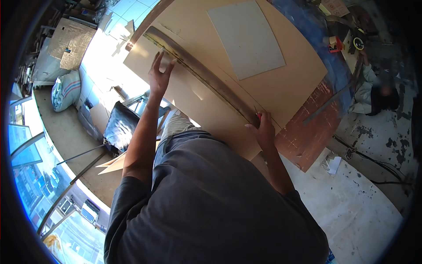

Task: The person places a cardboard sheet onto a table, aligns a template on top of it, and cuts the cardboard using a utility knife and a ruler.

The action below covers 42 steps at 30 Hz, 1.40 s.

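A large tan board (281,90) lies on the work surface, with a long dark straight bar (206,79) running diagonally across it. My left hand (161,75) is by the upper left part of the bar, its fingers spread and nothing held. At the bar's lower right end, my right hand (263,127) is closed around a small red tool (259,116) with a thin tip pointing up. Its lower part is hidden by my fingers. A smaller grey rectangular sheet (247,39) lies on the tan board, beyond the bar.
A reddish-brown scratched board (307,132) sticks out from under the tan one. At the right, another person (380,94) is near a tape roll (358,43) and an orange-red object (336,44). A white sack (69,90) stands at the left.
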Each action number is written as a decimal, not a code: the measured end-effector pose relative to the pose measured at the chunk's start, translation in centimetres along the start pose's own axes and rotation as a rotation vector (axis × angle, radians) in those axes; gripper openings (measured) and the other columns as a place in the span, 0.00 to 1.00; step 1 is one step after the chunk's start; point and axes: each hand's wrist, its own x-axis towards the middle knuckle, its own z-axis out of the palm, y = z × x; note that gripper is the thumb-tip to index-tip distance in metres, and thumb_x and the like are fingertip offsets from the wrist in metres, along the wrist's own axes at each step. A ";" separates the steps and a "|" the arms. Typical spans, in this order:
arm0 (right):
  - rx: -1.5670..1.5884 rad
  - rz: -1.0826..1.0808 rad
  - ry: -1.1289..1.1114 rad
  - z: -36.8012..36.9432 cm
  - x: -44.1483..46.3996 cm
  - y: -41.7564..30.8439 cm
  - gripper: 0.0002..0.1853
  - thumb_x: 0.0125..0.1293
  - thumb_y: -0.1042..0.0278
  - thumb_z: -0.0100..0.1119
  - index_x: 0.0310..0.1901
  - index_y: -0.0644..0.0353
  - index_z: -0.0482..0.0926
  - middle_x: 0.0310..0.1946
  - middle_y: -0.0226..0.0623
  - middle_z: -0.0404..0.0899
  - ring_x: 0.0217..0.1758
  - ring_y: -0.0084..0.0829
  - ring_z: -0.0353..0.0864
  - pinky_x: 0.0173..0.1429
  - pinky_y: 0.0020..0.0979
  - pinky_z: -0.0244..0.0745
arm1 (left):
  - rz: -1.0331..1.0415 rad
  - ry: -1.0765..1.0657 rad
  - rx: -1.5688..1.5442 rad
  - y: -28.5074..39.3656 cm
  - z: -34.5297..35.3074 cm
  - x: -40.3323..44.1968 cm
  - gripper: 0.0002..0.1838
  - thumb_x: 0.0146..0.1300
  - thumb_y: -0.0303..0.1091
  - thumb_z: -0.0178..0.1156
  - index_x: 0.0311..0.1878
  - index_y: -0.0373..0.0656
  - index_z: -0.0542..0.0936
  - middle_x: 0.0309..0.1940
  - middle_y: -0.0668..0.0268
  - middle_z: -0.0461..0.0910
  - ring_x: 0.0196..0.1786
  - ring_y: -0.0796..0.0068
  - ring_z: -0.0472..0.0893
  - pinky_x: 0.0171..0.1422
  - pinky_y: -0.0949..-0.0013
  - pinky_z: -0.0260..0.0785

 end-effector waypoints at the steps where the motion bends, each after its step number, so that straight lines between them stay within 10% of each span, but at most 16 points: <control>1: -0.053 0.049 -0.030 -0.3 0.2 -0.2 0.33 0.52 0.52 0.77 0.53 0.58 0.72 0.49 0.42 0.74 0.49 0.46 0.81 0.47 0.46 0.79 | -0.044 0.149 -0.012 -0.8 -1.1 -0.6 0.32 0.64 0.43 0.69 0.65 0.33 0.75 0.68 0.45 0.72 0.70 0.48 0.73 0.75 0.55 0.63; 5: -0.189 0.039 -0.094 -0.5 0.7 -0.7 0.33 0.51 0.51 0.78 0.51 0.60 0.72 0.50 0.43 0.74 0.49 0.47 0.82 0.47 0.47 0.78 | -0.312 0.695 0.255 -9.1 -1.9 -4.0 0.36 0.61 0.44 0.72 0.64 0.29 0.72 0.49 0.44 0.79 0.52 0.49 0.80 0.61 0.53 0.72; 9: -0.249 0.004 -0.119 -0.7 1.1 -0.3 0.33 0.52 0.45 0.77 0.50 0.60 0.73 0.47 0.46 0.78 0.46 0.50 0.83 0.45 0.47 0.78 | -0.993 0.202 -0.694 -10.4 -3.2 -4.9 0.32 0.62 0.55 0.71 0.51 0.30 0.80 0.36 0.59 0.82 0.35 0.74 0.80 0.43 0.72 0.73; 22: 0.023 0.214 0.065 -3.8 7.5 -0.8 0.35 0.58 0.31 0.67 0.27 0.65 0.77 0.21 0.46 0.79 0.29 0.50 0.81 0.39 0.45 0.73 | -0.599 0.005 -0.892 -3.8 -5.6 -4.9 0.23 0.73 0.42 0.61 0.56 0.29 0.78 0.43 0.60 0.84 0.40 0.75 0.83 0.47 0.70 0.76; 38: -0.168 0.147 0.270 -4.0 16.7 4.0 0.31 0.62 0.36 0.66 0.41 0.63 0.81 0.37 0.48 0.85 0.42 0.53 0.85 0.46 0.48 0.75 | -0.828 -0.196 -0.966 -9.6 -4.0 -5.7 0.20 0.75 0.42 0.58 0.60 0.37 0.74 0.49 0.60 0.82 0.50 0.70 0.83 0.57 0.65 0.75; 42: -0.185 0.095 0.331 -4.4 17.2 3.3 0.29 0.63 0.40 0.68 0.41 0.65 0.80 0.39 0.50 0.83 0.44 0.52 0.84 0.48 0.47 0.75 | -0.778 0.048 -0.747 -11.1 -4.1 -4.9 0.27 0.69 0.46 0.65 0.59 0.32 0.73 0.49 0.54 0.82 0.47 0.69 0.84 0.51 0.66 0.77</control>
